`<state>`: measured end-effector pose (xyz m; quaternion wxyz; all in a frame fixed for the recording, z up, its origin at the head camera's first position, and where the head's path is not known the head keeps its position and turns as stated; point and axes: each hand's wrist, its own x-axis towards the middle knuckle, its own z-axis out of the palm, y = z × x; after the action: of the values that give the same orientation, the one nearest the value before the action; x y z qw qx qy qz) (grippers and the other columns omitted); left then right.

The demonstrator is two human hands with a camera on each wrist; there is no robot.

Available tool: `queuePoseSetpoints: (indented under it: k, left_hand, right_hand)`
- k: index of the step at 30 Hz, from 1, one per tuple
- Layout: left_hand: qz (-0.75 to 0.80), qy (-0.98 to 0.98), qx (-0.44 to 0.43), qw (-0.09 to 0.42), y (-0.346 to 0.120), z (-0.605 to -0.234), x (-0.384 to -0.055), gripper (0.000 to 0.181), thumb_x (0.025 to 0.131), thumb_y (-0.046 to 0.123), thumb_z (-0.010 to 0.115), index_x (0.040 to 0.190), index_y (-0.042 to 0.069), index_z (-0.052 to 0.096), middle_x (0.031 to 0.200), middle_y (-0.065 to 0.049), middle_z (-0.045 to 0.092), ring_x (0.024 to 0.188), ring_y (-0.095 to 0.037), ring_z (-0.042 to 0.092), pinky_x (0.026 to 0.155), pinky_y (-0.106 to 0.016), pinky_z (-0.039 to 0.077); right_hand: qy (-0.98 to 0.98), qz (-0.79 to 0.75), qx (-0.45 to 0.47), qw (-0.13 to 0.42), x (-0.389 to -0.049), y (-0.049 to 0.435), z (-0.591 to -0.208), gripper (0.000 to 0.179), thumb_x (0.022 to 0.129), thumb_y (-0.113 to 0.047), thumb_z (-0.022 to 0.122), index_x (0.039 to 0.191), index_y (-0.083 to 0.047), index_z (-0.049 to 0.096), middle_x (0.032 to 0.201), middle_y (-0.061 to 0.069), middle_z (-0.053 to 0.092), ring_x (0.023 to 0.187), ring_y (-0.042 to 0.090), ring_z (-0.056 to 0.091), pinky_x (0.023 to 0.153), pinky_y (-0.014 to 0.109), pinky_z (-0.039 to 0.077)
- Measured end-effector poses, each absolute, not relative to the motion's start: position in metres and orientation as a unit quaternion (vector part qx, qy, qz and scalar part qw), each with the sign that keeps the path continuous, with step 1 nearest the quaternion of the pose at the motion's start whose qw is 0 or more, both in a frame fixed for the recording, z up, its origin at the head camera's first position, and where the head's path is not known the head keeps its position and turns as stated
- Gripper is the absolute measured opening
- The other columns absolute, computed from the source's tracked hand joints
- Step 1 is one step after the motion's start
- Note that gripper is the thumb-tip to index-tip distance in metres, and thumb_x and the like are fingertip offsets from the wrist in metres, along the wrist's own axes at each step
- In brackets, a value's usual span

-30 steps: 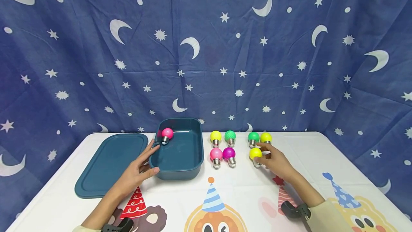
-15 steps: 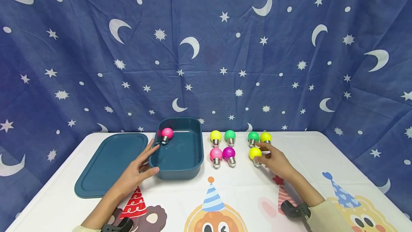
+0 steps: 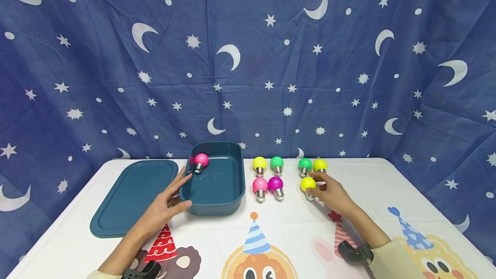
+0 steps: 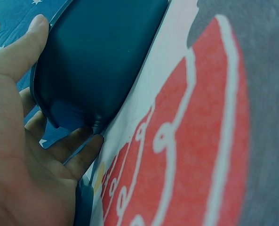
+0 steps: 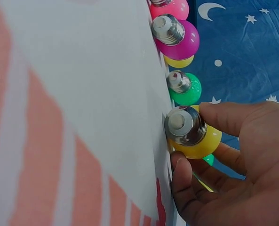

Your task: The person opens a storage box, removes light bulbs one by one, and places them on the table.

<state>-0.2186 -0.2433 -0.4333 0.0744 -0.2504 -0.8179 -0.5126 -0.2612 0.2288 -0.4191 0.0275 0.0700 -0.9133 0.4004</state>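
Note:
My right hand [image 3: 335, 195] pinches a yellow light bulb [image 3: 307, 183] lying on the table, thumb on one side and fingers on the other. Its silver screw base [image 5: 179, 123] points toward the camera in the right wrist view. My left hand [image 3: 160, 211] rests with spread, fairly straight fingers around the near left corner of a dark blue box [image 3: 215, 211]. In the left wrist view, the thumb [image 4: 33, 40] lies against the box wall and the other fingers touch its left side. Inside the box, a pink bulb [image 3: 201, 159] leans at the far left.
A green bulb [image 3: 305, 164] and another yellow bulb [image 3: 320, 165] lie just behind my right hand. Between box and hand sit yellow [image 3: 259, 162], textured green [image 3: 277, 162], pink [image 3: 260, 184] and purple [image 3: 275, 183] bulbs. A flat blue lid [image 3: 133, 197] lies left of the box.

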Motion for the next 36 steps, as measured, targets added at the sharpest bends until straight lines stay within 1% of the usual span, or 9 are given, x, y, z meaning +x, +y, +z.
queuePoseSetpoints:
  k: [4,10,21,31,34,36]
  left_hand:
    - [-0.516,-0.817,-0.248,0.070,-0.2436,-0.4331,-0.2185,0.065,0.092,0.011,0.063,0.149,0.007,0.032,0.159,-0.012,0.006,0.134,-0.050,0.027,0.100,-0.060,0.032]
    - [-0.517,-0.815,-0.250,0.070,-0.2436,-0.4333,-0.2191,0.065,0.092,0.011,0.063,0.149,0.006,0.032,0.159,-0.011,0.006,0.134,-0.050,0.027,0.100,-0.060,0.032]
    - [-0.515,-0.817,-0.251,0.069,-0.2436,-0.4336,-0.2188,0.065,0.092,0.011,0.063,0.149,0.007,0.032,0.159,-0.012,0.006,0.134,-0.050,0.027,0.100,-0.059,0.033]
    - [-0.516,-0.815,-0.253,0.070,-0.2432,-0.4331,-0.2182,0.065,0.092,0.011,0.063,0.150,0.016,0.033,0.159,-0.012,0.006,0.134,-0.049,0.027,0.100,-0.059,0.033]
    - [-0.514,-0.816,-0.253,0.070,-0.2433,-0.4329,-0.2182,0.065,0.092,0.011,0.063,0.150,0.017,0.033,0.159,-0.011,0.006,0.134,-0.049,0.027,0.100,-0.059,0.033]
    - [-0.513,-0.817,-0.254,0.070,-0.2434,-0.4329,-0.2183,0.065,0.092,0.010,0.062,0.150,0.015,0.033,0.159,-0.011,0.006,0.134,-0.049,0.027,0.100,-0.059,0.033]
  right_hand:
    - [-0.914,0.396,0.080,0.032,-0.2609,0.2286,-0.4190,0.049,0.087,-0.020,0.071,0.130,-0.004,0.054,0.127,0.017,0.055,0.099,0.030,0.060,0.069,0.032,0.055]
    - [-0.916,0.390,0.088,0.029,-0.2617,0.2285,-0.4199,0.048,0.088,-0.015,0.070,0.132,-0.007,0.055,0.128,0.016,0.055,0.100,0.031,0.059,0.068,0.032,0.055]
    - [-0.917,0.388,0.084,0.027,-0.2618,0.2294,-0.4209,0.052,0.088,-0.022,0.070,0.135,-0.007,0.053,0.130,0.018,0.053,0.102,0.033,0.058,0.071,0.033,0.056]
    - [-0.918,0.387,0.078,0.030,-0.2613,0.2296,-0.4205,0.054,0.089,-0.026,0.069,0.137,-0.006,0.051,0.133,0.019,0.051,0.107,0.036,0.056,0.075,0.037,0.056]
    - [-0.918,0.388,0.080,0.032,-0.2614,0.2300,-0.4208,0.054,0.089,-0.026,0.069,0.136,-0.006,0.051,0.133,0.019,0.052,0.106,0.035,0.056,0.074,0.037,0.056]
    - [-0.918,0.388,0.081,0.034,-0.2618,0.2302,-0.4211,0.054,0.089,-0.025,0.069,0.136,-0.006,0.052,0.133,0.018,0.052,0.106,0.035,0.056,0.075,0.037,0.055]
